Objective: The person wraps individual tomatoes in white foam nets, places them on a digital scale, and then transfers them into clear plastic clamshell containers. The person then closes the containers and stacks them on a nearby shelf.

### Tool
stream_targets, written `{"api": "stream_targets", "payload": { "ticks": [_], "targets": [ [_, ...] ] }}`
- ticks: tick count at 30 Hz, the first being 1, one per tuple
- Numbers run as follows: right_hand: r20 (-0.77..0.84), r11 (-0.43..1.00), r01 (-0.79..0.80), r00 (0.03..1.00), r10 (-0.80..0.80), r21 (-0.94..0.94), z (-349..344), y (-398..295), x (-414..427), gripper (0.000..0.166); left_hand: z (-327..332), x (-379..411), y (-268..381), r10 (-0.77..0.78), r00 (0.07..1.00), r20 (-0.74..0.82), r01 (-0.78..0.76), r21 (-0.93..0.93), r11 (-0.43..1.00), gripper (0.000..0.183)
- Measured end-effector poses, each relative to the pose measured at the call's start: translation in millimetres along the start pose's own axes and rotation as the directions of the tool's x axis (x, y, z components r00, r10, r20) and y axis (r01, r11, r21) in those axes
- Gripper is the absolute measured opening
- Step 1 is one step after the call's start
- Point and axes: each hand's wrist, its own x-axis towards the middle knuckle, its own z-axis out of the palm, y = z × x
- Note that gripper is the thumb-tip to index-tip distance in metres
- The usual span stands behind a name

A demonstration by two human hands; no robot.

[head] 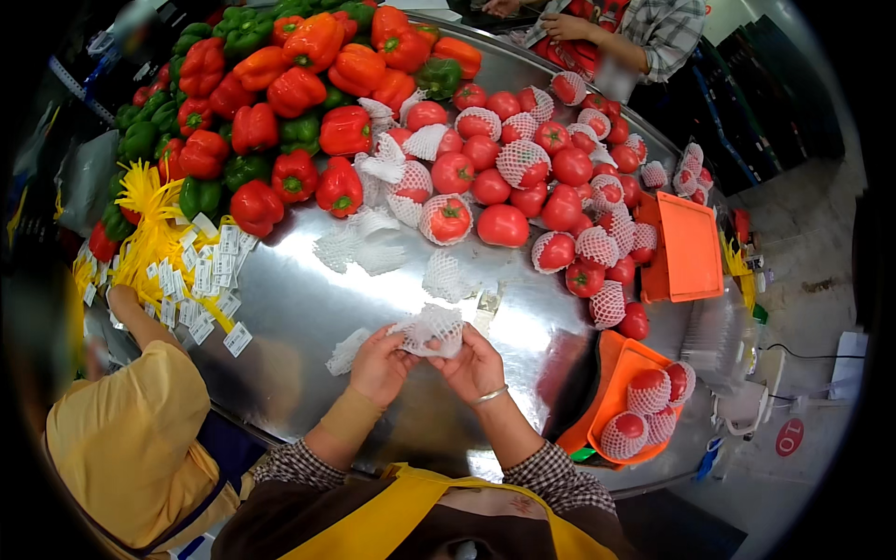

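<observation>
Between my left hand (383,365) and my right hand (470,360) is a white foam net sleeve (430,330), gripped at both ends by my fingers. More foam nets lie flat on the steel table, one beside my left hand (346,351) and one just beyond the held sleeve (442,276). Tomatoes (502,225), some bare and some in foam nets, are heaped beyond my hands to the right. An orange tray (603,420) to the right of my right arm holds several netted tomatoes (624,434).
Red, orange and green bell peppers (257,208) are piled at the far left, beside yellow tag ties with printed labels (203,276). A co-worker's arm (143,325) reaches in there. Another person (602,42) stands across the table. Orange crates (689,245) sit at the right edge.
</observation>
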Motion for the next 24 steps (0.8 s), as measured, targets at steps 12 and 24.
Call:
{"api": "stream_targets", "payload": {
  "ticks": [12,24],
  "targets": [
    [0.404,0.866,0.145,0.912,0.070,-0.478,-37.8,-55.1,-17.5,0.020,75.2,79.3,18.9,-0.118,0.938,0.326,-0.183,0.756,0.629,0.013],
    [0.065,0.249,0.571,0.473,-0.879,-0.782,-63.7,-82.9,-27.1,0.026,139.3,158.6,8.2,0.314,0.613,0.725,-0.638,0.689,-0.345,0.071]
  ]
}}
